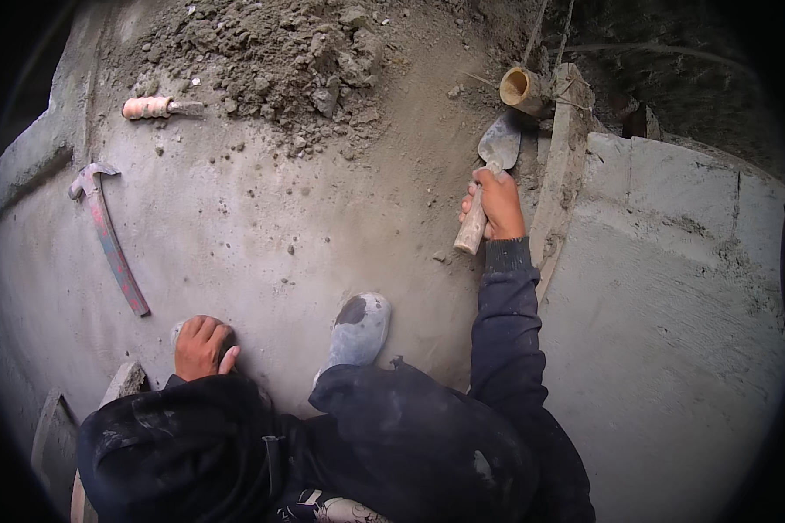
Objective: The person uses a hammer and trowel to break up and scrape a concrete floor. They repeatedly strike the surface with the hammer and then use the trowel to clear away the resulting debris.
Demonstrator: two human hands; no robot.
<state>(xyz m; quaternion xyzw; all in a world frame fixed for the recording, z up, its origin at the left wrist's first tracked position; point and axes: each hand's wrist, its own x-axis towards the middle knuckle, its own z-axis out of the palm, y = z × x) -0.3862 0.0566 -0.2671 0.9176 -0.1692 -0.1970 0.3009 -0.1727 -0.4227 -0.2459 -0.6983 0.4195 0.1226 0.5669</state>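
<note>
My right hand (500, 204) grips the wooden handle of a trowel (500, 142), its thumb towards the blade. The grey, mortar-stained blade points away from me, just below the open end of a bamboo pole (518, 88) and left of an upright timber board (562, 157). At lower left, my left hand (201, 348) lies over what looks like the toe of my left boot, with its fingers bent downward. Whether it grasps anything is hidden.
A mound of crumbly mortar or soil (294, 59) lies at the top. A tool with an orange ribbed handle (147, 108) and a claw hammer (112, 235) lie left. My other boot (361, 327) stands on the concrete floor (255, 261). A smooth cement surface (667, 314) extends right of the board.
</note>
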